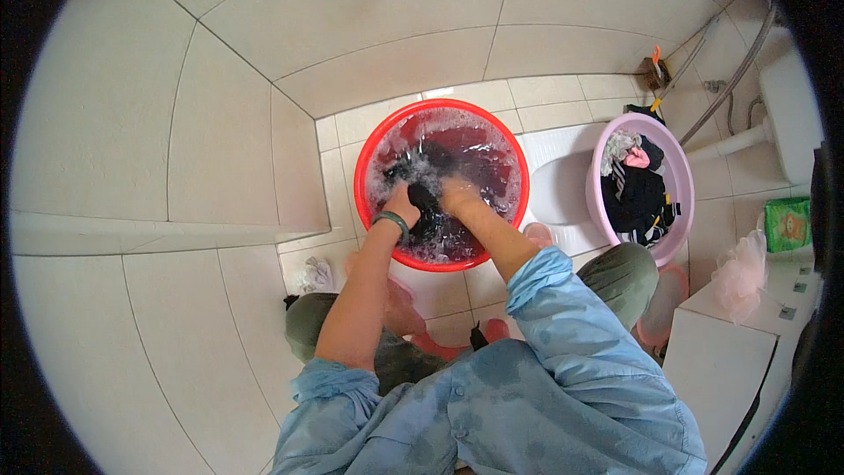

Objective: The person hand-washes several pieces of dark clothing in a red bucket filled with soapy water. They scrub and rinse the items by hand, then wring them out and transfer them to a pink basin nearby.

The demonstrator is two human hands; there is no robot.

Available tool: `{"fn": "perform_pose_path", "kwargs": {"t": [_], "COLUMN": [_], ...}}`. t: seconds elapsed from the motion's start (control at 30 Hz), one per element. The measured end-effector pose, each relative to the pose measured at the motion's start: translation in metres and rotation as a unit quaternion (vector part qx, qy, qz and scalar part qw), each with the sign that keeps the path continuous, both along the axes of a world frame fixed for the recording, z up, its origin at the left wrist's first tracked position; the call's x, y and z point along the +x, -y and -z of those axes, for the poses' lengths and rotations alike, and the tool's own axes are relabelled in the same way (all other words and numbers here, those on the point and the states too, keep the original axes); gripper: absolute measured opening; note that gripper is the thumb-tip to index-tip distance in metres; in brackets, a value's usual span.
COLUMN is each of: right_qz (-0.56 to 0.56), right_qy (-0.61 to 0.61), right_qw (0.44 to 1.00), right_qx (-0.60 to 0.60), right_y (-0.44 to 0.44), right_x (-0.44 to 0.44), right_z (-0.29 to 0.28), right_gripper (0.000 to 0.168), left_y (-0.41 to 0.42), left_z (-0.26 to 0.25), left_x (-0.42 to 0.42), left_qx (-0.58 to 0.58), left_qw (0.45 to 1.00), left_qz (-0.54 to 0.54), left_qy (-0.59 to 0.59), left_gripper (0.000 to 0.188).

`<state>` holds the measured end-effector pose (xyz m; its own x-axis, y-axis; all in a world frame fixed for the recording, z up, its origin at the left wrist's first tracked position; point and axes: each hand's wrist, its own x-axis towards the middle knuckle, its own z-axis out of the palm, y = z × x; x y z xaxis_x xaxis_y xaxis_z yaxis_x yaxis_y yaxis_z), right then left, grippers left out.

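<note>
Before me on the tiled floor stands a round red plastic basin (361, 201) full of dark, sudsy water. My left hand (402, 206), with a green bangle at the wrist, is at the water's surface, closed on a black wet cloth (424, 198) that bunches up beside the thumb. Just right of it, my right hand (458, 194) is dipped in the water; its fingers are hidden by foam, so its hold cannot be made out. More dark cloth lies under the water around both hands.
A lilac plastic tub (686, 191) of mostly black clothes stands at the right, over the end of a white squat toilet (560, 188). A white cabinet (719, 349) with a pink bath puff (740, 277) is at lower right. Tiled walls rise at the left and behind the basin.
</note>
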<state>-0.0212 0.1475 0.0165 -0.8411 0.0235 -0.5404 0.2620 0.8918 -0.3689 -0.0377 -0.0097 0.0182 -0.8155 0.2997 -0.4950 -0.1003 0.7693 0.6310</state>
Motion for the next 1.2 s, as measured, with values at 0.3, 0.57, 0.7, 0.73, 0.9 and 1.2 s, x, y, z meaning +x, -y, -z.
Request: {"fn": "perform_pose_path", "kwargs": {"t": [0.3, 0.57, 0.7, 0.73, 0.9, 1.2], "right_qz": [0.264, 0.1, 0.154, 0.132, 0.028, -0.005], "right_qy": [-0.194, -0.196, -0.19, -0.219, -0.154, -0.11], "right_qw": [0.872, 0.814, 0.797, 0.843, 0.988, 0.994], "right_qx": [-0.365, -0.538, -0.552, -0.473, -0.017, -0.026], "right_y": [-0.071, -0.045, -0.061, -0.073, -0.085, -0.03], "right_x": [-0.013, 0.017, 0.022, 0.021, 0.034, -0.001], "right_z": [0.0, -0.144, -0.155, -0.148, -0.121, -0.047], "right_gripper": [0.033, 0.016, 0.02, 0.027, 0.07, 0.074], "left_y": [-0.009, -0.01, -0.008, -0.008, -0.012, 0.004], "left_z": [-0.066, -0.048, -0.026, -0.038, -0.094, -0.072], "left_x": [-0.008, -0.017, -0.019, -0.026, -0.027, -0.017], "left_qx": [0.0, -0.062, 0.093, 0.136, 0.598, 0.551], "left_qw": [0.953, 0.954, 0.991, 0.987, 0.779, 0.721], "left_qz": [0.302, 0.068, 0.012, -0.026, -0.157, -0.256], "left_qy": [-0.009, -0.286, -0.099, -0.085, 0.103, 0.333], "left_gripper": [0.045, 0.056, 0.044, 0.041, 0.042, 0.041]}}
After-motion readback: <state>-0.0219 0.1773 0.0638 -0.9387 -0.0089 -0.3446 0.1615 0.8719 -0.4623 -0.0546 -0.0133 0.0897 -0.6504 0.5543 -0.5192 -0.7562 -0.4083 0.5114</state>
